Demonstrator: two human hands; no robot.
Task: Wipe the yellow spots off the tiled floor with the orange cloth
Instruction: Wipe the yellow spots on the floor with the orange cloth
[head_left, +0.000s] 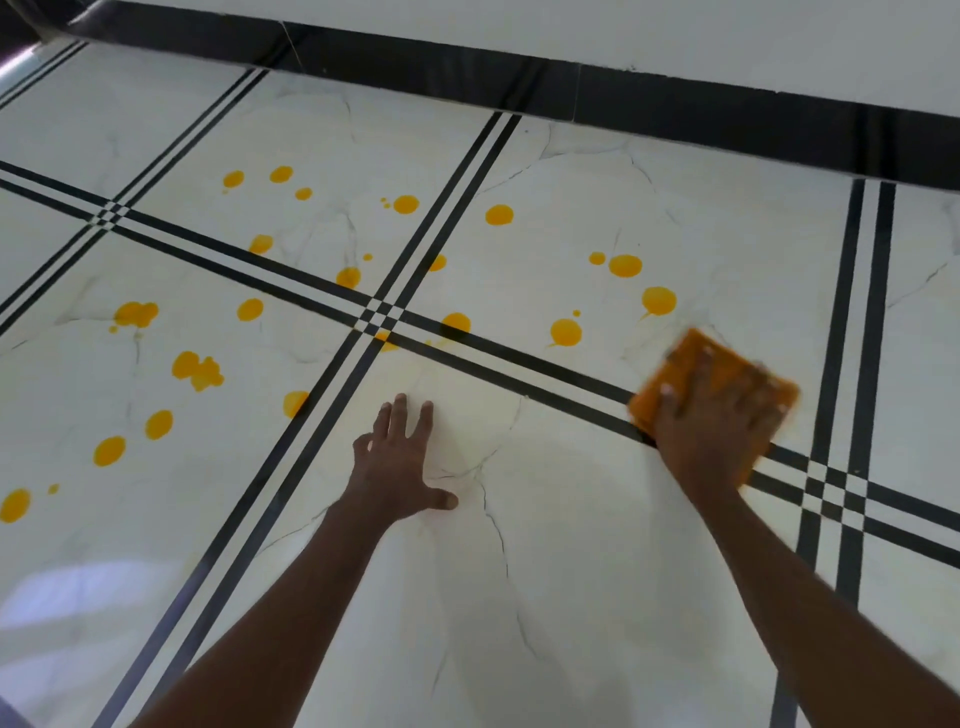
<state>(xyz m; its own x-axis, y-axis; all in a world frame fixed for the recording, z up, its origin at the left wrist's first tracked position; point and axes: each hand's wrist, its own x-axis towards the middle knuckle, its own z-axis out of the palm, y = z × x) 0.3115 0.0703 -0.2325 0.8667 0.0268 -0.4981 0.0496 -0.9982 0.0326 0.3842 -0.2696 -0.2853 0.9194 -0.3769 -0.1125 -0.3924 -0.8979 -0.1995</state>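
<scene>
Many yellow spots (565, 332) remain on the tiled floor (571, 545), centre and left of frame. Right hand (714, 431), fingers spread flat, presses the orange cloth (696, 358) at right-centre, across a black tile line. Left hand (400, 460) lies flat, released, bracing on the tile. Advice: keep the palm flat and sweep toward the nearest spots with overlapping strokes. Cloth edges motion-blurred; its underside is hidden, so soiling unknown

I see my right hand (714, 426) pressing flat on the square orange cloth (691, 364), blurred, across a black tile line. My left hand (402, 462) rests spread on the glossy white marble-patterned tiled floor (571, 545). Round yellow spots (565, 332) lie scattered beyond.
</scene>
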